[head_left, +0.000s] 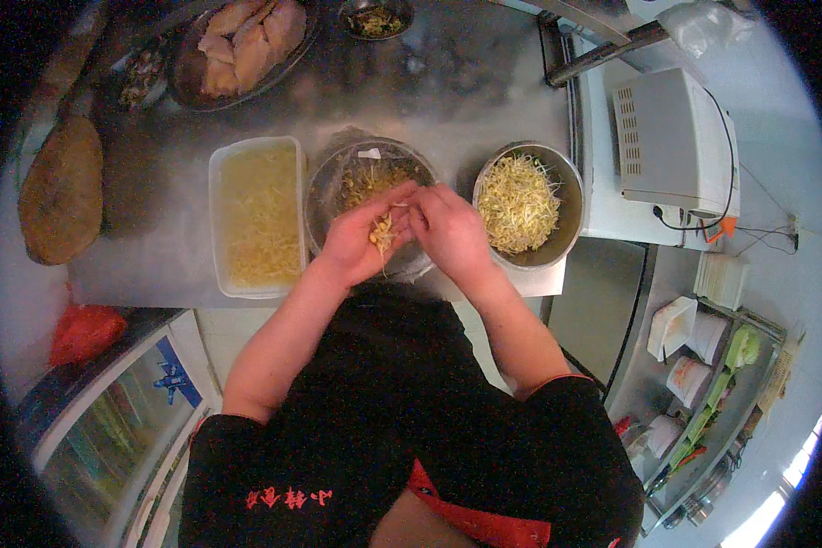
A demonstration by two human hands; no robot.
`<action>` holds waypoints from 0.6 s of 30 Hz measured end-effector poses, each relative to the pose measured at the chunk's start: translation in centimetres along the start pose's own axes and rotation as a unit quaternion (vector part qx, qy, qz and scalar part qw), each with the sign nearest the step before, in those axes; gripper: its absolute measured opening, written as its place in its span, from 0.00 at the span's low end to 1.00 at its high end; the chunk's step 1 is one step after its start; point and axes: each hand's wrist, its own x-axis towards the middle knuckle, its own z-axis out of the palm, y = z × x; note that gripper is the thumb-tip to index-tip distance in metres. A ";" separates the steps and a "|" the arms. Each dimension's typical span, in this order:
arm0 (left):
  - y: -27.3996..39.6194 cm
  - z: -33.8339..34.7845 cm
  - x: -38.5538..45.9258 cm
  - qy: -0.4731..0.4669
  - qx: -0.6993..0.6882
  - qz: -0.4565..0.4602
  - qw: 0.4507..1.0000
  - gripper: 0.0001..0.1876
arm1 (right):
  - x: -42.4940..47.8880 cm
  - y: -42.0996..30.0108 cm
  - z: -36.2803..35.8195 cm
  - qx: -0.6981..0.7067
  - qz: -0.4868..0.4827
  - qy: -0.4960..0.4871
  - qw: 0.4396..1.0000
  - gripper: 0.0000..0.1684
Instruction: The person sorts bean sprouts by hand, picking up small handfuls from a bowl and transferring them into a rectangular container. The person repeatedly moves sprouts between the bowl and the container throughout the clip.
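My left hand (359,236) is turned palm up and cradles a small bunch of soybean sprouts (382,233). Against its fingertips, my right hand (452,229) pinches its thumb and fingers together; whether a sprout is between them is hidden. Both hands are over a round bowl (322,171) lined with clear plastic, with brownish sprout scraps (370,181) inside. To the right, a steel bowl (577,205) holds a heap of sprouts (520,202). On the left, a translucent plastic tub (216,219) contains more sprouts (264,233) in yellowish water.
A large pan (185,89) of pale meat pieces (246,51) and a small bowl (377,17) of food stand at the back of the steel table (438,89). A wooden chopping block (61,192) is far left. At right are a white microwave-like appliance (678,144) and shelves (760,370).
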 end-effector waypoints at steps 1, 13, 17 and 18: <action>0.0 0.0 0.0 -0.002 -0.003 -0.004 1.000 0.24 | 0.0 0.1 -0.3 0.002 -0.008 -0.007 1.000 0.10; -0.1 0.9 0.3 -0.015 -0.015 -0.041 0.999 0.26 | -0.8 0.7 -1.5 0.023 0.023 -0.007 0.999 0.09; 0.4 1.5 0.2 -0.006 -0.070 -0.043 0.997 0.27 | -2.3 4.4 -5.4 0.002 0.130 0.080 0.988 0.05; 0.5 1.6 0.3 -0.008 -0.072 -0.043 0.996 0.28 | -2.8 6.1 -7.1 -0.046 0.119 0.095 0.987 0.06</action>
